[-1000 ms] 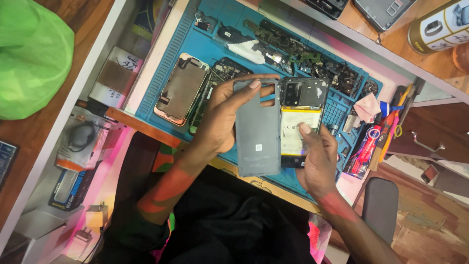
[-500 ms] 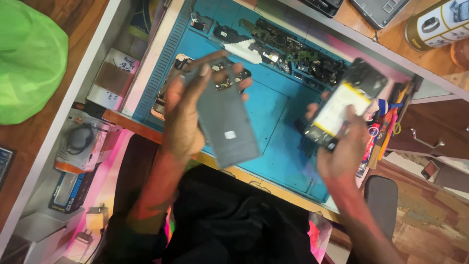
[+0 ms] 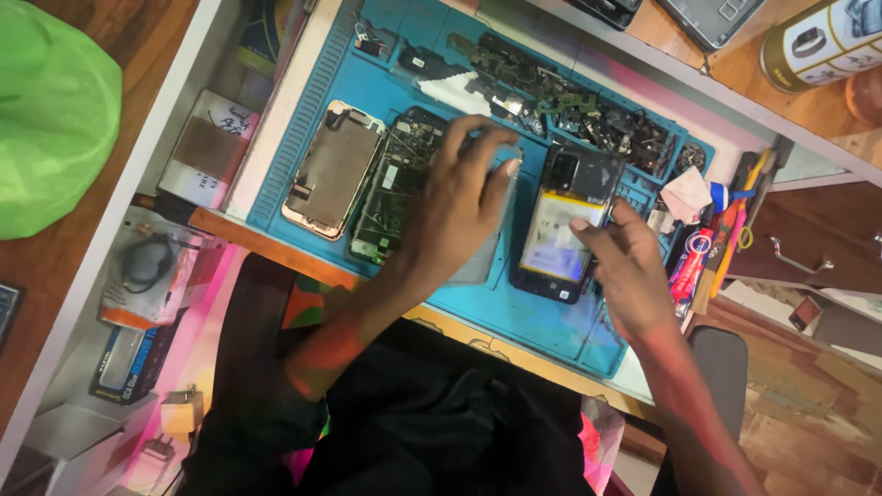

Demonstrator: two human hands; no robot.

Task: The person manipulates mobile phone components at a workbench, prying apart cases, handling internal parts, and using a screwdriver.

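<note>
Since half a second ago both hands have come down: the left hand (image 3: 459, 197) now presses the grey back cover (image 3: 482, 257) flat onto the blue repair mat (image 3: 542, 317). The right hand (image 3: 625, 266) rests open fingertips on the opened phone (image 3: 565, 225) with its yellow battery. A slipping fingertip could, I think, strain that exposed battery or push the phone into the loose parts (image 3: 588, 115) nearby.

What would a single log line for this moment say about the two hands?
left hand: flat on grey back cover | right hand: fingertips on opened phone, yellow battery showing | surface: blue work mat

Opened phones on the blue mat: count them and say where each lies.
3. A silver-framed open phone lies at the mat's left, a dark one showing circuit boards beside it, a black one with a yellow-white battery under the right hand. Others may be hidden.
</note>
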